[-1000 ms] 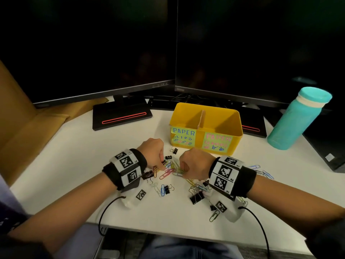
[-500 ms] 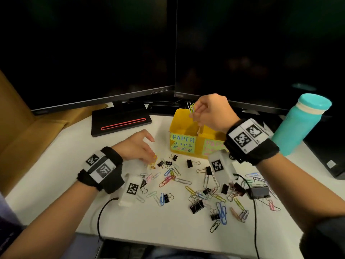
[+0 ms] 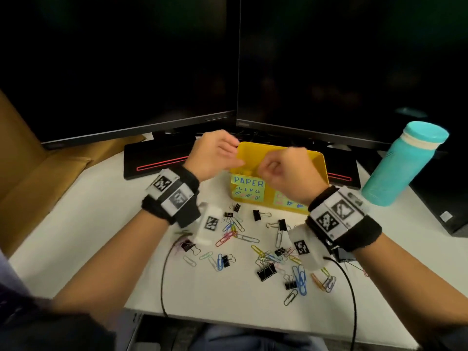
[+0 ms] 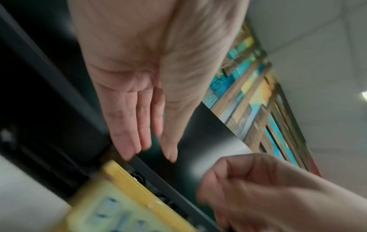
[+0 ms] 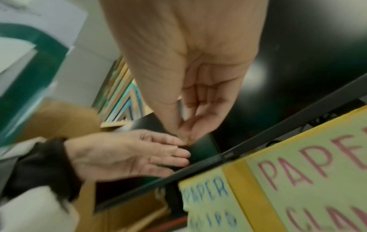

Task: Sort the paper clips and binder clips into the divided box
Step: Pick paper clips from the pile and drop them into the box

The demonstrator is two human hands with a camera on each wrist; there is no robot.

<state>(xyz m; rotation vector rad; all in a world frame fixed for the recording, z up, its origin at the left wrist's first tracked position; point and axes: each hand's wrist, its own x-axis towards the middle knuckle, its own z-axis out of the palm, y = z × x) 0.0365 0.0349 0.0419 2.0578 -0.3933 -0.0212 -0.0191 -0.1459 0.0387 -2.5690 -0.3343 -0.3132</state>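
The yellow divided box (image 3: 317, 160) stands at the back of the white desk, its left front labelled "PAPER CLIPS" (image 3: 248, 188). My left hand (image 3: 235, 154) hovers over the box's left end with fingers straight and nothing in it; the left wrist view shows the left hand (image 4: 152, 154) the same way. My right hand (image 3: 268, 168) hangs in front of the box, fingers curled; in the right wrist view the right hand (image 5: 184, 136) has thumb and fingertips together, with no clip showing. Coloured paper clips (image 3: 228, 234) and black binder clips (image 3: 266, 271) lie scattered in front of the box.
Two dark monitors stand behind the box on black bases (image 3: 157, 160). A teal bottle (image 3: 402, 165) is at the right and brown cardboard (image 3: 38, 173) at the left. Black cables (image 3: 163, 279) run from both wrists over the desk's front edge.
My left hand rose from the desk to above the box's left end. My right hand came down and back from above the box, and the paper clips it held no longer show.
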